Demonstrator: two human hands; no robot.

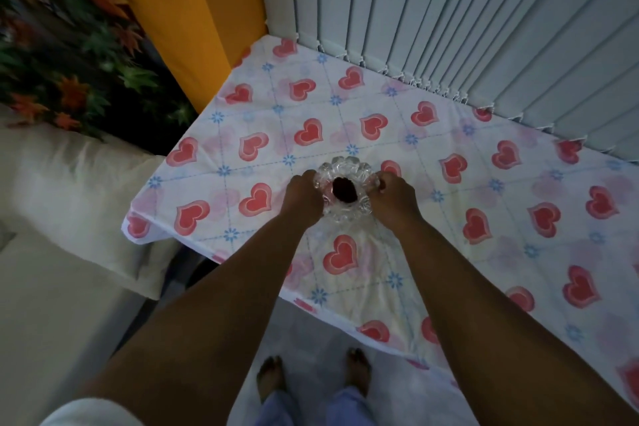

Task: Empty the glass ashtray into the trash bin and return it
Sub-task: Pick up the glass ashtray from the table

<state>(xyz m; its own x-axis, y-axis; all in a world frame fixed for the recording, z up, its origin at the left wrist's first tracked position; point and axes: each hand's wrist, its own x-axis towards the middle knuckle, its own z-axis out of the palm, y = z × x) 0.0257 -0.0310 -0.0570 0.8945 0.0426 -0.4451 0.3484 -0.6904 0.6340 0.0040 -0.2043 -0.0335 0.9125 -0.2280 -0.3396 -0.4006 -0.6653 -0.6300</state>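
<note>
A clear cut-glass ashtray (345,166) with a scalloped rim rests on a table covered by a white cloth with red hearts (449,218). Dark ash or debris (344,189) lies in its bowl. My left hand (303,197) grips the ashtray's left side, fingers curled on the rim. On the opposite side my right hand (392,195) holds the right rim. Both arms reach forward from the bottom of the view. No trash bin is in view.
Grey vertical blinds (484,28) hang along the table's far edge. An orange curtain (186,17) and a leaf-patterned fabric (69,52) are at the left. A cream sofa or cushion (69,201) stands left of the table. My bare feet (311,377) are on a pale floor.
</note>
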